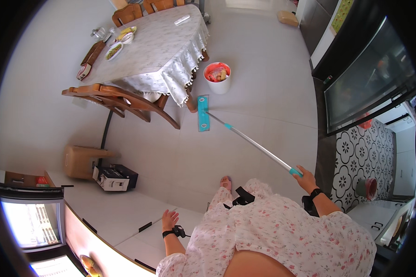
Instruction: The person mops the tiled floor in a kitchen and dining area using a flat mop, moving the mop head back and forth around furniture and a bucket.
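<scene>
My right hand [305,178] grips the teal upper end of a flat mop's metal pole [260,147]. The pole slants away to the teal mop head [203,114], which lies flat on the tiled floor [249,97] beside a wooden table leg [191,100]. Just beyond the head stands a white waste bin [219,85] with a red bag and rubbish in it. My left hand [170,219] hangs free with its fingers apart, above the white cabinet fronts [149,239]. Both wrists wear black straps.
A dining table with a fringed cloth [142,45] bears dishes of food [114,51]. A wooden chair [124,98] is pushed up to it. Against the left wall are a tan plastic stool [78,162] and a box [114,178]. On the right, a glass sliding door [371,79] borders a patterned-floor kitchen [362,159].
</scene>
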A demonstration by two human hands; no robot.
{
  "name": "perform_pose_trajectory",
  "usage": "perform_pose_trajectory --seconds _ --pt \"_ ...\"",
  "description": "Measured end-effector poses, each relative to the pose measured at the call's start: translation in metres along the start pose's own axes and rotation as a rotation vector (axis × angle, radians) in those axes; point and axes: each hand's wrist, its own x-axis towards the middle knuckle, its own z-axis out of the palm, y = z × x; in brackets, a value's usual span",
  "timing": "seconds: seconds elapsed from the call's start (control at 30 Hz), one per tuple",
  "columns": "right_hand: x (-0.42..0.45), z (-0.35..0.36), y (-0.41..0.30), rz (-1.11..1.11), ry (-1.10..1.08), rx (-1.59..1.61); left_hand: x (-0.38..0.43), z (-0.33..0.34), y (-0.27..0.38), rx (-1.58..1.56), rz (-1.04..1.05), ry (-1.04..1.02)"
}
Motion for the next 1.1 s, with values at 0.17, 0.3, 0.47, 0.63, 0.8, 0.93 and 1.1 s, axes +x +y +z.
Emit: perform_pose_trajectory --seconds 0.17,0.3,0.47,0.63,0.8,0.93,1.1 --pt "-0.004 0.003 -0.031 -0.154 -0.085 0.028 0.042 0.026 -0.019 0.167 -0.08 -0.087" --pt "-0.022 0.013 -0.018 -0.223 -0.14 0.051 0.054 0.1 0.02 0.386 0.04 -0.199" --pt "-0.066 -0.025 0.003 0.027 -0.447 0.237 0.011 0.181 0.071 0.513 0.189 -0.25" --pt "-0.101 -0.04 0.076 -0.231 -0.462 0.24 0.012 0.233 0.046 0.578 0.193 -0.411" --pt "-0.103 -0.101 0.027 -0.215 -0.659 -0.009 -0.011 0.265 0.02 0.62 0.062 -0.602" --pt "-0.057 -0.071 -0.029 -0.487 -0.594 -0.108 0.001 0.283 -0.013 0.829 -0.258 -0.85" --pt "0.005 0.009 -0.108 -0.541 -0.403 -0.126 -0.042 0.325 0.003 0.251 -0.204 -0.977"
